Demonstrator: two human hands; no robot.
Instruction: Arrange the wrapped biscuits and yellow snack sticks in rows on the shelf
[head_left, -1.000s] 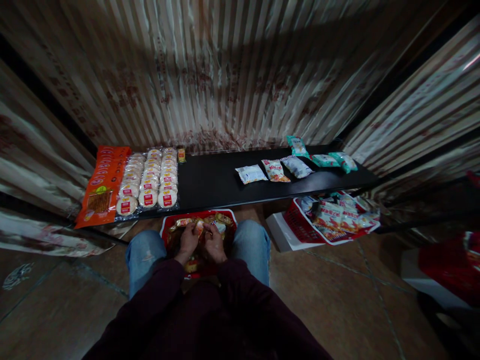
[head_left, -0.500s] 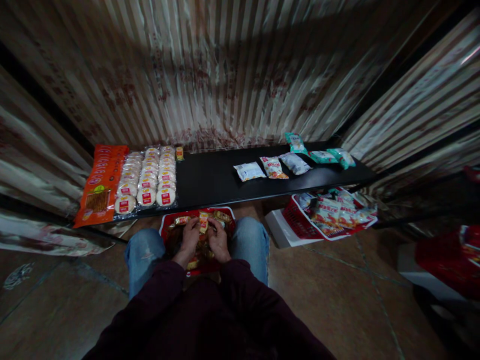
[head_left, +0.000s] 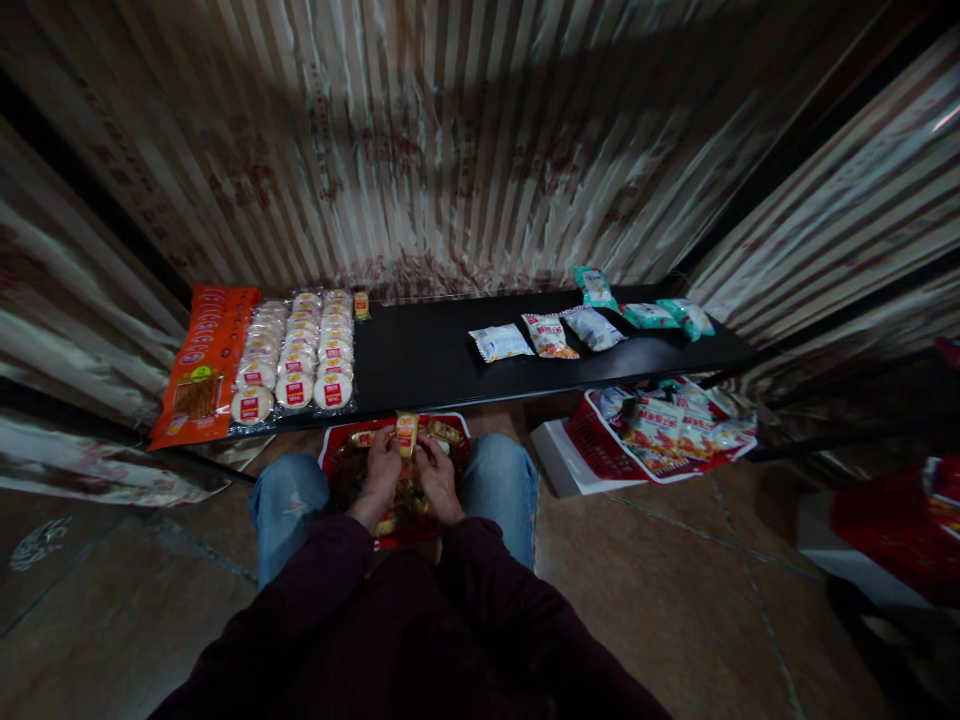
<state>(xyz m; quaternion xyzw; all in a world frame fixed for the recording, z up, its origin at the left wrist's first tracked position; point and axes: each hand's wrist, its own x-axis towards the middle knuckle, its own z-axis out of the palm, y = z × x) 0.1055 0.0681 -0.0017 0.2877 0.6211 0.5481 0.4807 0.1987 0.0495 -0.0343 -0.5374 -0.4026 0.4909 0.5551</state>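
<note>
Between my knees sits a red basket [head_left: 328,450] of small wrapped snacks. Above it my left hand [head_left: 381,470] and my right hand [head_left: 437,478] pinch one yellow snack packet [head_left: 406,433] from its two sides, close to the shelf's front edge. A similar small yellow packet [head_left: 361,305] stands at the back of the black shelf [head_left: 416,350], beside rows of round wrapped cakes [head_left: 295,388]. An orange bag [head_left: 196,375] lies at the shelf's left end.
White and red snack bags [head_left: 551,336] and green bags [head_left: 649,315] lie on the right half of the shelf. Below them a red basket [head_left: 611,452] full of bags rests on a white box [head_left: 559,462]. Another red container [head_left: 877,515] stands far right.
The yellow packet in my hands has moved up slightly, toward the shelf's front edge. My hands still hold it, and the view has shifted a little.
</note>
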